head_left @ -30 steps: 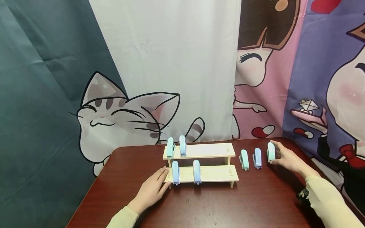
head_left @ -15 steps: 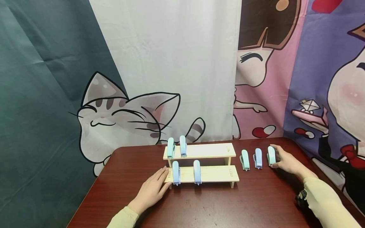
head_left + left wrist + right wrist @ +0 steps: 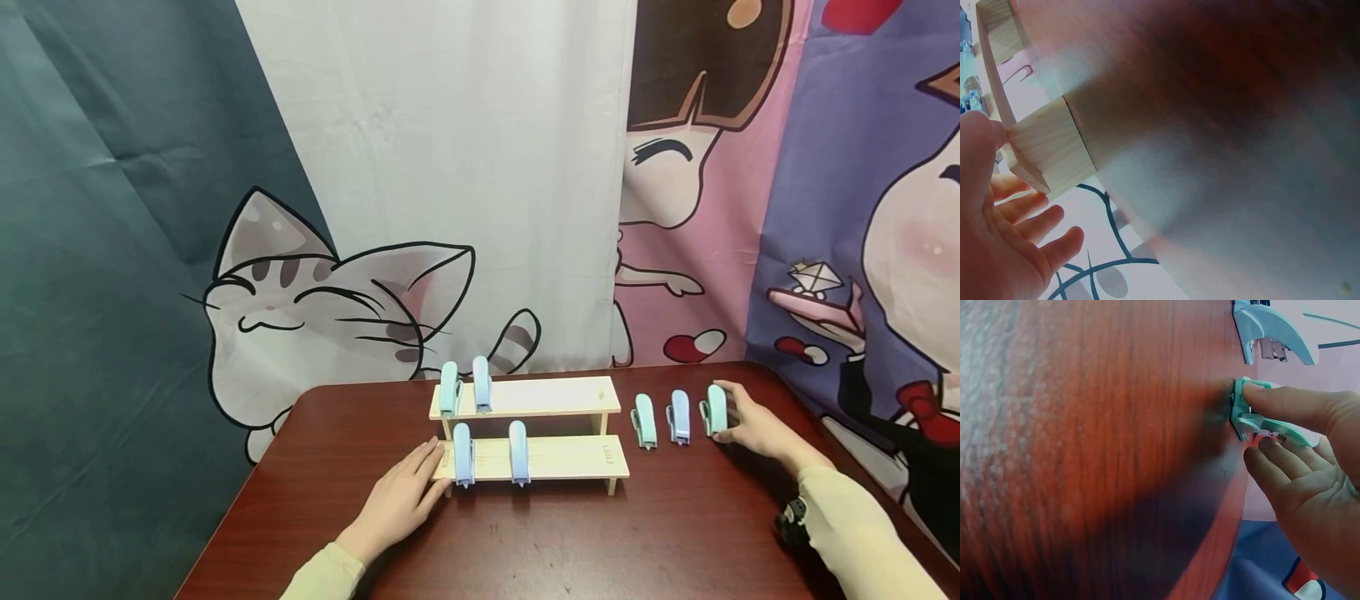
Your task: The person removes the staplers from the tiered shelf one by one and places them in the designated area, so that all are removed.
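My right hand [image 3: 753, 423] holds a mint-green stapler [image 3: 717, 408] between thumb and fingertips at the table's right side. In the right wrist view its base [image 3: 1239, 409] meets the tabletop, with the thumb on one end. Left of it stand a blue stapler [image 3: 678, 415] and another mint stapler [image 3: 643, 421]. My left hand [image 3: 397, 492] grips the left end of a two-step wooden rack [image 3: 570, 457], thumb at the front edge. Two blue staplers [image 3: 518, 452] are on its lower step. On the upper step [image 3: 551, 396] are a mint stapler [image 3: 449, 389] and a blue stapler [image 3: 482, 385].
The dark red wooden table [image 3: 540, 542] has rounded far corners. Right behind it hangs a printed curtain [image 3: 525, 183] with cartoon figures. The staplers on the rack are all toward its left half and middle.
My right hand has brought the mint stapler slightly nearer and down to the tabletop, level with the other two in the row. My left hand has stayed at the rack's end.
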Tool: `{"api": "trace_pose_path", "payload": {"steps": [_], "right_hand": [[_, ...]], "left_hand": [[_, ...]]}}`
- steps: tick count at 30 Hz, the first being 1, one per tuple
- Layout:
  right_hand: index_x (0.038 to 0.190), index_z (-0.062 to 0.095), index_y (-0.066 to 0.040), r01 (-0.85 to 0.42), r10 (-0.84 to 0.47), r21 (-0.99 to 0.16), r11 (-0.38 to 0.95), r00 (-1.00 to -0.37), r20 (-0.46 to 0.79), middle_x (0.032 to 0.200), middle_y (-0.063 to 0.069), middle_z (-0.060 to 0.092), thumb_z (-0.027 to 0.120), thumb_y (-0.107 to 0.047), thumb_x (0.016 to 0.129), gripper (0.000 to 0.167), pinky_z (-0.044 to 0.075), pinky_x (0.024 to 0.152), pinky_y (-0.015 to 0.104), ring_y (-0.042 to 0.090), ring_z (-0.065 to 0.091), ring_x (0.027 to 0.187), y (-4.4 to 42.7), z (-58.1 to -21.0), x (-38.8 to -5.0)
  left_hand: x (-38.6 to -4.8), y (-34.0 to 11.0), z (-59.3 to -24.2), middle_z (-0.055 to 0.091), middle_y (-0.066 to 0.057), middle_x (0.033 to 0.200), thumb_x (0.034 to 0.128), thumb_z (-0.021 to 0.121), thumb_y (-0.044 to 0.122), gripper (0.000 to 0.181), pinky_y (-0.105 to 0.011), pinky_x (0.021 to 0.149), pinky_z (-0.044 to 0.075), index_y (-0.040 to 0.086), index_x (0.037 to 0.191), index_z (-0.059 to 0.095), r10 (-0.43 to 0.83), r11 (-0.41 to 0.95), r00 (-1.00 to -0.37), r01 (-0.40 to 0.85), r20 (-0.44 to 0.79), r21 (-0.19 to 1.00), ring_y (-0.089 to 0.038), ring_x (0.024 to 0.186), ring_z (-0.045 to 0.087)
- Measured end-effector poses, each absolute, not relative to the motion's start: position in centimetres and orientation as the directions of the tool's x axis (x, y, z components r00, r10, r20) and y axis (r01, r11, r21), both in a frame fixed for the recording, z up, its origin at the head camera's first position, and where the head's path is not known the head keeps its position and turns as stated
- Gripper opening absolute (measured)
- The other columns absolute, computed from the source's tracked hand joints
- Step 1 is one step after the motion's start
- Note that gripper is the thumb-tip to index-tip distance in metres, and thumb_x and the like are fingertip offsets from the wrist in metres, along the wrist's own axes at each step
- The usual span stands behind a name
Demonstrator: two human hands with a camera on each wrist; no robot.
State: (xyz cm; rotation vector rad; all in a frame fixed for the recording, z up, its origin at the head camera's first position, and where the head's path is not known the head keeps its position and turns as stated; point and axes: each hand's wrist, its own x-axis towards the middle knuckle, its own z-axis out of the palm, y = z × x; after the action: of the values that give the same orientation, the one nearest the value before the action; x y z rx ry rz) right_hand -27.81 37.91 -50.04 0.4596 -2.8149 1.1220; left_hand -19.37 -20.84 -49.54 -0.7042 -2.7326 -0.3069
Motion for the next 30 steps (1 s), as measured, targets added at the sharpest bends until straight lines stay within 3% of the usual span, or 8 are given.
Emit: {"api": "trace_pose_path", "payload": {"steps": [4, 5, 9, 11, 13, 16, 20, 30], "right_hand": [[0.142, 0.021, 0.014, -0.298, -0.246, -0.657, 0.692, -0.954, 0.174, 0.132, 0.044, 0.04, 0.08, 0.011, 0.07, 0.093, 0.052, 0.09, 0.054, 0.066, 0.047, 0.119, 37.9, -50.1, -27.8], [0.142, 0.021, 0.014, -0.297, -0.244, -0.656, 0.694, -0.954, 0.173, 0.132, 0.044, 0.04, 0.08, 0.011, 0.07, 0.093, 0.052, 0.09, 0.053, 0.065, 0.047, 0.119, 37.9, -50.1, -27.8], [0.142, 0.023, 0.013, -0.296, -0.233, -0.645, 0.705, -0.955, 0.183, 0.13, 0.043, 0.043, 0.082, 0.01, 0.07, 0.093, 0.053, 0.085, 0.026, 0.062, 0.051, 0.116, 37.9, -50.2, -27.9], [0.141, 0.024, 0.013, -0.296, -0.228, -0.634, 0.714, -0.955, 0.189, 0.129, 0.044, 0.045, 0.083, 0.008, 0.069, 0.093, 0.051, 0.082, 0.025, 0.06, 0.053, 0.115, 37.9, -50.2, -28.0], [0.141, 0.026, 0.013, -0.287, -0.209, -0.613, 0.736, -0.958, 0.197, 0.128, 0.043, 0.047, 0.084, 0.005, 0.069, 0.093, 0.052, 0.083, 0.033, 0.057, 0.054, 0.113, 37.9, -50.2, -28.0], [0.141, 0.027, 0.015, -0.272, -0.197, -0.602, 0.751, -0.962, 0.19, 0.129, 0.044, 0.045, 0.085, 0.0, 0.069, 0.093, 0.048, 0.089, 0.056, 0.058, 0.051, 0.114, 37.9, -50.0, -28.0], [0.143, 0.026, 0.017, -0.241, -0.177, -0.61, 0.755, -0.97, 0.164, 0.137, 0.044, 0.038, 0.085, -0.013, 0.075, 0.095, 0.039, 0.095, 0.071, 0.061, 0.045, 0.119, 37.9, -49.0, -27.8], [0.154, 0.023, 0.011, -0.178, -0.127, -0.616, 0.767, -0.984, 0.127, 0.15, 0.041, 0.031, 0.077, -0.042, 0.088, 0.1, 0.034, 0.101, 0.073, 0.063, 0.034, 0.132, 36.6, -45.0, -27.7]], "left_hand": [[-19.3, -20.9, -49.6, 0.05, -0.017, 0.149, 0.1025, 0.058, 0.038, 0.055, -0.052, 0.103, 0.047, 0.0, 0.143, 0.055, 0.435, 0.857, -0.834, 0.499, 0.338, 0.128, -0.034, 0.134, 0.051], [-19.3, -20.9, -49.6, 0.051, -0.017, 0.149, 0.1025, 0.058, 0.038, 0.055, -0.052, 0.103, 0.047, 0.0, 0.143, 0.055, 0.435, 0.857, -0.835, 0.498, 0.337, 0.128, -0.033, 0.134, 0.051], [-19.3, -20.9, -49.6, 0.051, -0.018, 0.149, 0.1024, 0.059, 0.037, 0.055, -0.052, 0.103, 0.047, 0.0, 0.143, 0.055, 0.436, 0.854, -0.834, 0.502, 0.339, 0.135, -0.034, 0.134, 0.051], [-19.3, -20.8, -49.6, 0.05, -0.018, 0.149, 0.1022, 0.059, 0.036, 0.055, -0.053, 0.104, 0.047, -0.001, 0.143, 0.055, 0.437, 0.853, -0.832, 0.504, 0.342, 0.137, -0.034, 0.134, 0.051], [-19.3, -20.9, -49.6, 0.05, -0.018, 0.149, 0.1021, 0.059, 0.036, 0.055, -0.053, 0.104, 0.047, -0.001, 0.143, 0.054, 0.438, 0.852, -0.831, 0.505, 0.343, 0.136, -0.034, 0.134, 0.051], [-19.4, -20.9, -49.6, 0.05, -0.018, 0.149, 0.1021, 0.059, 0.036, 0.055, -0.053, 0.104, 0.047, -0.001, 0.143, 0.054, 0.438, 0.853, -0.832, 0.504, 0.341, 0.133, -0.034, 0.134, 0.051], [-19.3, -20.9, -49.6, 0.051, -0.018, 0.149, 0.1022, 0.059, 0.037, 0.055, -0.052, 0.104, 0.047, 0.0, 0.143, 0.054, 0.438, 0.856, -0.834, 0.5, 0.335, 0.128, -0.034, 0.133, 0.052], [-19.4, -20.9, -49.5, 0.049, -0.018, 0.15, 0.1025, 0.058, 0.037, 0.057, -0.052, 0.105, 0.046, -0.001, 0.144, 0.053, 0.443, 0.853, -0.836, 0.504, 0.324, 0.134, -0.034, 0.134, 0.051]]}}
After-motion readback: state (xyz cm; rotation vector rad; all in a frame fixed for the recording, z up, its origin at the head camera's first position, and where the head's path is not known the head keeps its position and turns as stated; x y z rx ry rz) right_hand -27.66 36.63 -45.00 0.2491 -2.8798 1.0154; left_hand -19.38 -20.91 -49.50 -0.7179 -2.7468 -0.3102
